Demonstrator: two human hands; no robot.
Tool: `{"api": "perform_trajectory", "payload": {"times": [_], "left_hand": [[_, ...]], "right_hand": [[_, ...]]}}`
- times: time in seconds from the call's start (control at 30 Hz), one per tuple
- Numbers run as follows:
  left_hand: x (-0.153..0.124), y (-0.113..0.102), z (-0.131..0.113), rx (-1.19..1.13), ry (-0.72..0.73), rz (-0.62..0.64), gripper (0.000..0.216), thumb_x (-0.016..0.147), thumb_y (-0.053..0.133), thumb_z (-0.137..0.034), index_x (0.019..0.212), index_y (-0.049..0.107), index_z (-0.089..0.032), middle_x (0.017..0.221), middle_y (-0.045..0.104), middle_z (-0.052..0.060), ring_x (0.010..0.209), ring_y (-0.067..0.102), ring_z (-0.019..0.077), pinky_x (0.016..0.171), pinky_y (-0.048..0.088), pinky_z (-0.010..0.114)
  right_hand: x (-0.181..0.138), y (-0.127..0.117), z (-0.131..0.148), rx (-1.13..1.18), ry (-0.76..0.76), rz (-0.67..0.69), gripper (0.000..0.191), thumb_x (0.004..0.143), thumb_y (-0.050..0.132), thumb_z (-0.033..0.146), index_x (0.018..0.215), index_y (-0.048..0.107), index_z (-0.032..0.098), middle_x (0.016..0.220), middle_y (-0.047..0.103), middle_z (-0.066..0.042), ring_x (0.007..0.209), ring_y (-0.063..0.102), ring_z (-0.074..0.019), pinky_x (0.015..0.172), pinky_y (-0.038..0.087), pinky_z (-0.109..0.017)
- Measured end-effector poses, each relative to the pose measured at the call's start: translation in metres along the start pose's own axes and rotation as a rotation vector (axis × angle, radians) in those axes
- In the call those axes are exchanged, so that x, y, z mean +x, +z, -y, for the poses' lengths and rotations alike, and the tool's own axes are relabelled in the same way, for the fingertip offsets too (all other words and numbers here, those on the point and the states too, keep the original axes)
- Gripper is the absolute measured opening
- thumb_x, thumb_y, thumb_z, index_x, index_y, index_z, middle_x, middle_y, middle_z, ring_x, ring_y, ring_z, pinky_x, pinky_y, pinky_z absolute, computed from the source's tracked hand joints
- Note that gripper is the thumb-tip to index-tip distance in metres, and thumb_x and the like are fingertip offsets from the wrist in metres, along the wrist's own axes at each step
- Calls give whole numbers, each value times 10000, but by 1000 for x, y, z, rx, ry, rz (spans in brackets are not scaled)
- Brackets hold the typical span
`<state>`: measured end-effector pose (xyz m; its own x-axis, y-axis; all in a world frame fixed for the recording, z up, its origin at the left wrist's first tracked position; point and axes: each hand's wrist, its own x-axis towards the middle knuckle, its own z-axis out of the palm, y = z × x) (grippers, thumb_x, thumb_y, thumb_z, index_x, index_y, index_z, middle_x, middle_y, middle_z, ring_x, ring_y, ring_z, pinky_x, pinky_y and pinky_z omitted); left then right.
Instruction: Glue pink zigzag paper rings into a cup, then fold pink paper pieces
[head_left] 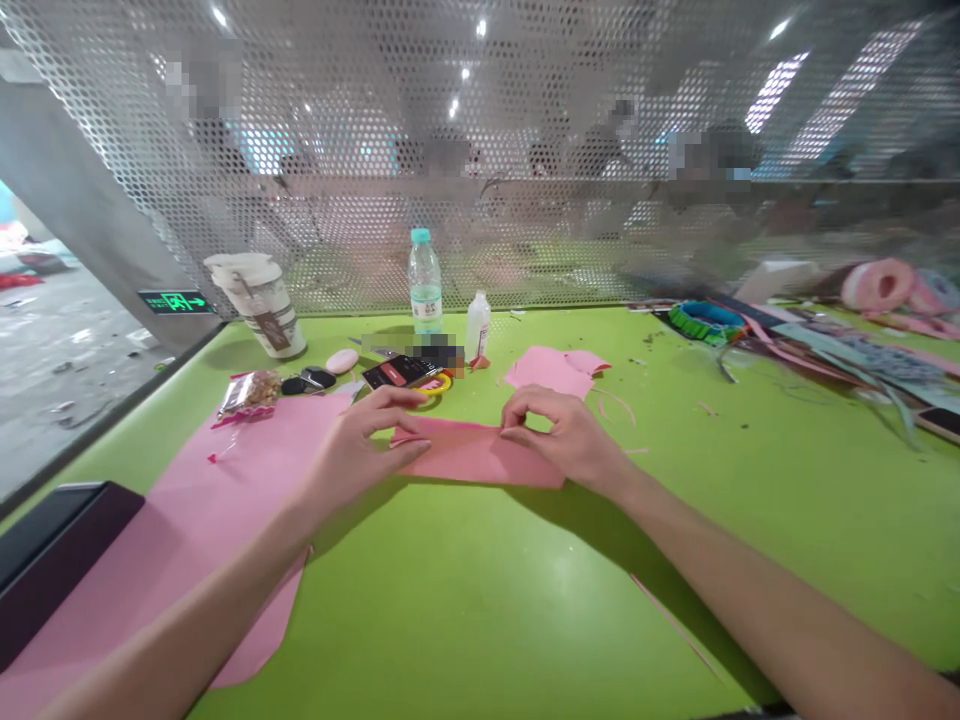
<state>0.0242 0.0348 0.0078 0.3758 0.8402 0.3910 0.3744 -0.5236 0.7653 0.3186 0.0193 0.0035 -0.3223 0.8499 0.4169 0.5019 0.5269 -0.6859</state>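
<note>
A folded piece of pink sheet (472, 455), paper or thin foam, lies in front of me on the green table. My left hand (371, 440) grips its left end, the thumb on its face and a finger at the upper edge. At the upper edge, right of the middle, my right hand (551, 430) pinches the sheet between thumb and fingertips. Just beyond are yellow-handled scissors (436, 385), partly hidden by a phone (401, 372), and more pink cut pieces (555, 370). A large pink sheet (247, 500) lies under my left forearm.
At the back stand a paper cup (262, 310), a water bottle (426, 285) and a small white bottle (478, 328). A snack bag (249, 395) and a dark case (64, 550) lie left. Coloured strips (840, 350) heap at right. A perforated screen (480, 220) closes the far edge.
</note>
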Motion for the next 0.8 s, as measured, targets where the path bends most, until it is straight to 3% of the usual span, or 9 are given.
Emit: {"api": "perform_trajectory", "payload": {"times": [0.1, 0.27, 0.37, 0.47, 0.6, 0.8], "left_hand": [[1, -1, -5, -38, -42, -24, 184, 870, 819, -388, 787, 813, -223, 1066, 826, 117, 1027, 742, 295, 995, 544, 453], [0, -2, -9, 56, -86, -89, 205, 863, 810, -425, 785, 832, -236, 937, 844, 91, 987, 713, 308, 965, 493, 450], [-2, -2, -11, -26, -133, -107, 217, 887, 780, -404, 794, 794, -208, 776, 773, 49, 749, 661, 216, 711, 482, 317], [-2, -3, -14, -90, -181, -159, 245, 910, 745, -411, 808, 721, -190, 578, 531, -46, 524, 416, 114, 512, 280, 239], [-1, -6, -15, -114, -183, -203, 261, 916, 726, -424, 837, 711, -176, 615, 457, -54, 547, 346, 98, 507, 221, 236], [0, -6, -10, -193, -237, -246, 293, 852, 791, -435, 779, 681, -173, 611, 442, -57, 564, 335, 95, 524, 204, 231]], "right_hand": [[1, -3, -1, -110, -143, -39, 252, 1006, 740, 416, 838, 711, 230, 1021, 752, -95, 1021, 662, -278, 933, 485, -438], [-1, -7, 1, -217, -187, -19, 215, 991, 767, 405, 865, 719, 238, 1000, 766, -81, 1035, 652, -290, 964, 458, -468], [-2, -8, 4, -111, -61, -22, 230, 952, 799, 463, 913, 736, 246, 928, 761, -58, 948, 665, -264, 905, 509, -430], [-1, -9, 3, 94, 136, -57, 266, 891, 832, 499, 910, 752, 246, 924, 763, -38, 882, 678, -229, 813, 556, -370], [3, -12, -5, 211, 284, -181, 314, 767, 902, 481, 789, 741, 212, 800, 723, -12, 728, 616, -177, 678, 496, -317], [6, -11, -8, 262, 333, -228, 355, 727, 914, 508, 764, 746, 197, 764, 719, -19, 693, 586, -168, 627, 447, -297]]}}
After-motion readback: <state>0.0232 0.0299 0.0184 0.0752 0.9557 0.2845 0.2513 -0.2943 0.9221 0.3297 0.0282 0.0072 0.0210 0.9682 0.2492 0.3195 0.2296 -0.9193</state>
